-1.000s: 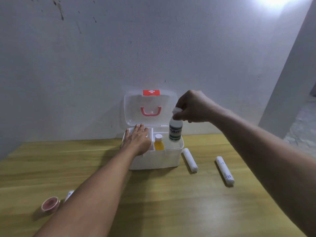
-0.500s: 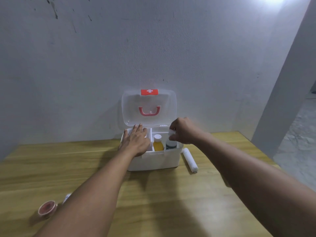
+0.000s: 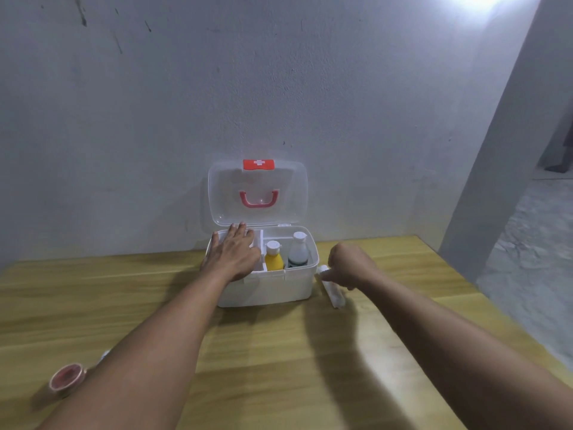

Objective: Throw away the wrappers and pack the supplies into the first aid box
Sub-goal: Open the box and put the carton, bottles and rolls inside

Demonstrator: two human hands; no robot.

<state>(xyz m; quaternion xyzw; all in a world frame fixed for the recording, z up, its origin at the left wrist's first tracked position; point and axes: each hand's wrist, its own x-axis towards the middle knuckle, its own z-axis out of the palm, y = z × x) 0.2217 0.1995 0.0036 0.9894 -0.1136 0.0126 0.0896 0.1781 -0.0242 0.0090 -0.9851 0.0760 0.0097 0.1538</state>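
Observation:
The white first aid box (image 3: 279, 288) stands open on the wooden table, its clear lid (image 3: 288, 193) upright against the wall. Inside stand a yellow bottle (image 3: 274, 260) and a white bottle with a dark label (image 3: 298, 252). My left hand (image 3: 234, 254) lies flat over the box's left compartment, holding nothing. My right hand (image 3: 348, 265) is just right of the box, its fingers closed on the far end of a white bandage roll (image 3: 335, 294) that lies on the table. The hand and roll are blurred.
A pink tape roll (image 3: 66, 376) sits at the near left of the table (image 3: 273, 361). A small white item (image 3: 104, 355) shows partly behind my left forearm. The wall is close behind the box. The table's right edge drops to a concrete floor (image 3: 527, 243).
My right hand lowered the white bottle into the box, let it go, and moved right and down onto the bandage roll. My left hand stayed on the box.

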